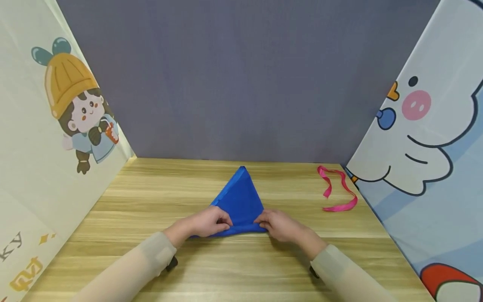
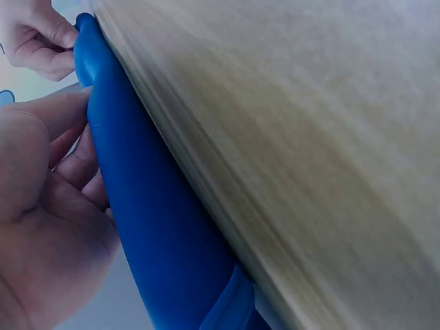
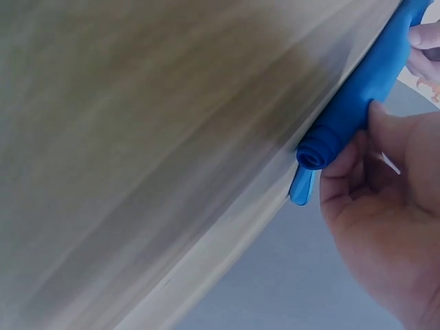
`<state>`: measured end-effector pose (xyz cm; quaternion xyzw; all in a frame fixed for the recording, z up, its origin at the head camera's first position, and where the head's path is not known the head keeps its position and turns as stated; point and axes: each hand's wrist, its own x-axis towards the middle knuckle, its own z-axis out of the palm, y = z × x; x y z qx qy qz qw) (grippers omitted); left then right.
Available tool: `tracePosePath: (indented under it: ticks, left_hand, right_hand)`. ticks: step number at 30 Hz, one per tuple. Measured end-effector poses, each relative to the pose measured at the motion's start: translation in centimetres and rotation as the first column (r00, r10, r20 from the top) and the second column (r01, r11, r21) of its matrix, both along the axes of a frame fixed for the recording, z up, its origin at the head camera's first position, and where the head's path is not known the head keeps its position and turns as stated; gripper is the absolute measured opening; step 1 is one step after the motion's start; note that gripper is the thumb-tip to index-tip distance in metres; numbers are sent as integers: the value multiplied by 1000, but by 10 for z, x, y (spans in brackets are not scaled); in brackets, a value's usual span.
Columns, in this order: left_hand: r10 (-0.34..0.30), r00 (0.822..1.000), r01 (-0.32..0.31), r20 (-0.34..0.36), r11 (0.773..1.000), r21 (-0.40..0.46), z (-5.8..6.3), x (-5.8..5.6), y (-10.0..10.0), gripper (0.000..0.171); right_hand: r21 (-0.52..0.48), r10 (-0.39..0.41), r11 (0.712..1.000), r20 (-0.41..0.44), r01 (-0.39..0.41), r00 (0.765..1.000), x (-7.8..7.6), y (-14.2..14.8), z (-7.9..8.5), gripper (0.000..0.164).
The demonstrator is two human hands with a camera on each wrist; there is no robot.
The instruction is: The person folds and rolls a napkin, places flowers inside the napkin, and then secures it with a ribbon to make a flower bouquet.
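Note:
A blue cloth (image 1: 239, 197) lies on the table, its far part a flat triangle pointing away from me. Its near edge is rolled into a tube, and the right wrist view shows the spiral end of that roll (image 3: 315, 152). My left hand (image 1: 209, 221) pinches the roll left of its middle, thumb on the near side. Near the right end, my right hand (image 1: 281, 225) pinches the same roll between thumb and fingers. In the left wrist view the roll (image 2: 137, 185) runs along the tabletop, with a loose flap at its lower end.
A crumpled pink ribbon (image 1: 345, 206) lies at the right of the wood-grain table (image 1: 151, 197). A grey panel (image 1: 241, 84) stands behind the table. Printed cartoon panels rise on the left (image 1: 30, 138) and the right (image 1: 453, 167).

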<state>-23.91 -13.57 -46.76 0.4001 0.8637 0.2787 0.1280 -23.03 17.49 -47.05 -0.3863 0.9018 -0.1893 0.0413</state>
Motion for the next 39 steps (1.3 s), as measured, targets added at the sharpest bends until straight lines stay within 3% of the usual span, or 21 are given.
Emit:
tracePosePath:
  ticks: [6,11,17,23,26,32,39]
  left_hand:
    - [37,999,-37,-5,999,8,-1,-1,1,18]
    - [20,996,-21,-82,1000,-10,-1,1,3,21]
    - [-45,985,42,-166,999,-25,-3,1,4,27]
    - [-52,987,46,-153,998,-40,0,5,5,27]
    - [-46,986,39,-163,998,-46,0,7,6,22]
    - [-58,970,48,-235,998,-45,0,9,8,25]
    - [-60,976,50,-207,997,-55,-2,7,9,23]
  right_hand:
    - [-34,-37,999,66,40,997,-4,-1,0,17]
    - [-37,-29,999,26,30,999,-6,0,-1,16]
    - [-40,-27,999,-23,26,999,-5,-1,-1,15]
    - [-53,29,998,-100,-34,995,-4,-5,-2,18]
    - [-56,20,998,-69,-24,997,-3,-6,-3,19]
    - [-33,-29,999,72,32,997,-4,-5,-2,19]
    - [-19,-27,999,129,29,991,-5,-3,-1,27]
